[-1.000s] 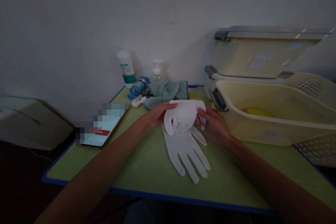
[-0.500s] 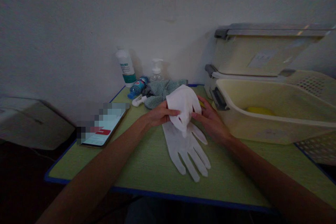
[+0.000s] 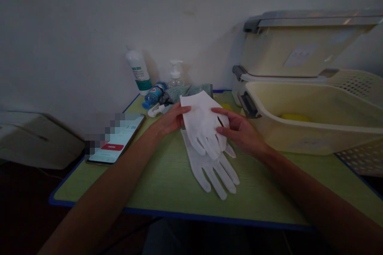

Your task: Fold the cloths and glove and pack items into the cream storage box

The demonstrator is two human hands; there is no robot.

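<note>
The left hand (image 3: 171,120) is pinching the upper glove (image 3: 202,121) at its wrist end; the right hand (image 3: 243,130) is touching its opposite side, the grip being unclear. The upper glove is overlapping the lower glove (image 3: 211,175), which is lying on the table (image 3: 155,185).

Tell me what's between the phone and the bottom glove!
In the head view, the left forearm crosses between the smartphone and lower white glove, with green tabletop beside it.

dim | faint shadows on wall (image 3: 191,28) | phone screen (image 3: 119,138) glowing, partly pixelated
</note>
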